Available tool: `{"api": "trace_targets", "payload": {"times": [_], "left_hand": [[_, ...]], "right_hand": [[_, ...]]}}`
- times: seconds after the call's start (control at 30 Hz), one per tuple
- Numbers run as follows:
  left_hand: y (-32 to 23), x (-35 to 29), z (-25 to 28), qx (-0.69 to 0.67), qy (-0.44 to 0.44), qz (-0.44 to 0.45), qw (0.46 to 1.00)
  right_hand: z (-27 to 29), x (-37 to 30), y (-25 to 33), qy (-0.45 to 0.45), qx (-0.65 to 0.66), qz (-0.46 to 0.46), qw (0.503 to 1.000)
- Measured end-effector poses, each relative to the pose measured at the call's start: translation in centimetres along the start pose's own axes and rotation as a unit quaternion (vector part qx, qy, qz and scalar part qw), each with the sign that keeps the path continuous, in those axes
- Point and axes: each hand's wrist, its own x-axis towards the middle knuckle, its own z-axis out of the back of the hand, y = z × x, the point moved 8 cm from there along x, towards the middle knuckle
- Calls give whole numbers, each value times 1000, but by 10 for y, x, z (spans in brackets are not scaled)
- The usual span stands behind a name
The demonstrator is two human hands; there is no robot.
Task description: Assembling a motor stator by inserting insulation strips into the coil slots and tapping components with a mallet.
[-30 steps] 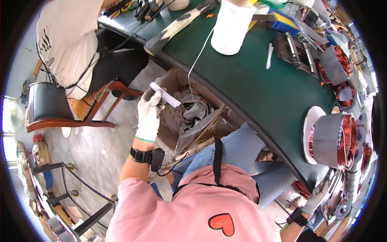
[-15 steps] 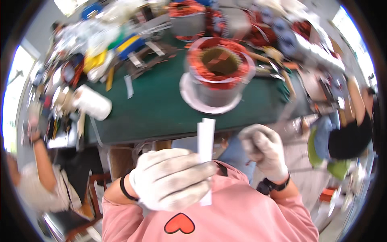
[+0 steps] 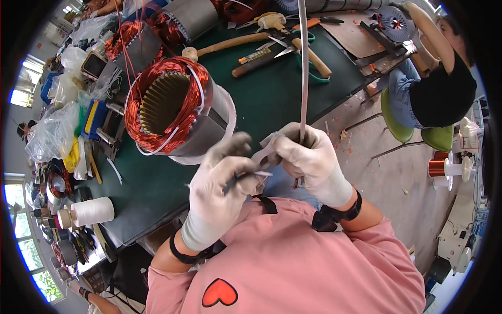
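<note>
Both hands wear white work gloves and are close together over my lap, at the table's front edge. My left hand [image 3: 219, 180] has its fingers curled, pinching a piece of a white strip [image 3: 265, 150]. The thumb and fingers of my right hand [image 3: 314, 162] are closed on the strip's other side. A long, thin pale strip [image 3: 304, 63] rises from my right hand out of the top of the view; its lower end is hidden by the fingers. Left of the hands, a motor stator [image 3: 209, 128] with red wire windings [image 3: 196, 107] stands on a white ring.
On the green table [image 3: 256, 107] lie a wooden-handled hammer [image 3: 235, 43], green-handled scissors [image 3: 312, 78] and a spool of white thread [image 3: 93, 211]. More wound stators stand behind. A person [image 3: 442, 86] sits on a green chair at the right; another person's arm shows lower left.
My right hand has come over to my left, and both now grip the white strip. The view has turned, so the stator appears further left. The long, thin pale strip has come into view.
</note>
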Motion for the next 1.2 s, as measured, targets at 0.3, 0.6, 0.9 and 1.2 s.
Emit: {"api": "trace_targets", "payload": {"times": [0.3,0.6,0.9,1.2], "left_hand": [[9,-3,6,151,26,29,988],[36,-18,2,-56,-58,166,983],[16,-15,9,137,-32,-62,988],[24,-27,20,42,-53,-37,997]], "right_hand": [[-13,13,-30,27,-48,3,999],[-6,15,-40,4,13,61,998],[-6,13,-62,41,49,-13,998],[-3,4,-47,52,-34,-1,998]]}}
